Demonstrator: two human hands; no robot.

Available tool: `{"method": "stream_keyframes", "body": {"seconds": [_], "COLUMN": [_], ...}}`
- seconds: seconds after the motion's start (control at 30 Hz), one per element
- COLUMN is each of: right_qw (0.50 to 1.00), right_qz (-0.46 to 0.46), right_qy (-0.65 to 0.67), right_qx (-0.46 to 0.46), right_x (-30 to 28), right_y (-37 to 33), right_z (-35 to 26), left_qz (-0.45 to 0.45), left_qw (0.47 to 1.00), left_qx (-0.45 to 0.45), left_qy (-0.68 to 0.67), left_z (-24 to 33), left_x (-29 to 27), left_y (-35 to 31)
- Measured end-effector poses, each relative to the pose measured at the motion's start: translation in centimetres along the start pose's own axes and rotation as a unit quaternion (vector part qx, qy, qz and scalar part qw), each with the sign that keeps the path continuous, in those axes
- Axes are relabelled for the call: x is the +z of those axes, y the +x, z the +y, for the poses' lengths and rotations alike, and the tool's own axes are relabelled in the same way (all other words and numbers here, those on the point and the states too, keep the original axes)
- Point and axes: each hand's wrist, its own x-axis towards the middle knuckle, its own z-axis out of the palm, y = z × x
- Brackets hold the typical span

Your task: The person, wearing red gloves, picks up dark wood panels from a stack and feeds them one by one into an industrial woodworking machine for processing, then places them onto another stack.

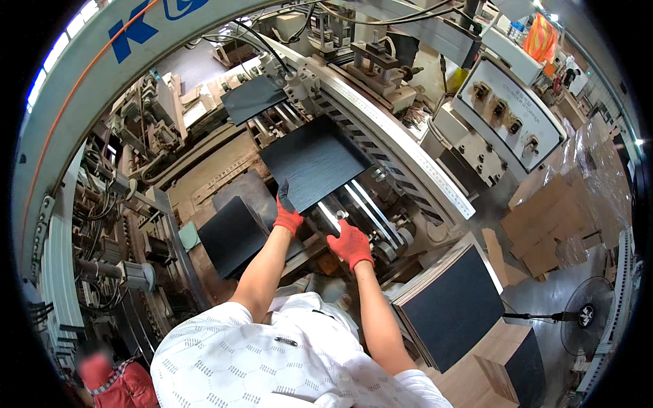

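Note:
My left hand [288,216], in a red glove with dark fingers, reaches to the near left edge of a black wood-grain panel [316,162]. Its fingers stretch along that edge. The panel lies flat over the machine's rails. Just off the panel's near side is my right hand [350,243], red-gloved, beside the bright metal rails [375,216]. A finger and the thumb stand apart, and I see nothing held. A stack of black panels [231,236] sits left of my left forearm. Farther along the rails lies another dark panel [254,98].
A stack of dark-faced boards [450,306] stands at my right, beside a floor fan [586,315]. A white switch box [510,112] and flattened cardboard [544,217] are beyond. A white beam [401,146] borders the rails. A person in red [119,381] is at lower left.

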Motion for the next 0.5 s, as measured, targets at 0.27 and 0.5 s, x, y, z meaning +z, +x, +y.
{"method": "stream_keyframes", "body": {"seconds": [0.27,0.5], "right_qw": [0.998,0.995], "right_qz": [-0.051,-0.033], "right_qy": [-0.039,-0.079], "right_qx": [-0.022,-0.044], "right_x": [1.5,2.4], "right_y": [3.2,3.0], "right_z": [1.2,1.2], "left_qz": [-0.009,-0.064], "left_qw": [0.999,0.998], "left_qx": [0.033,0.010], "left_qy": [-0.013,-0.027], "left_z": [-0.5,0.0], "left_x": [-0.6,-2.4], "left_y": [1.4,2.8]}}
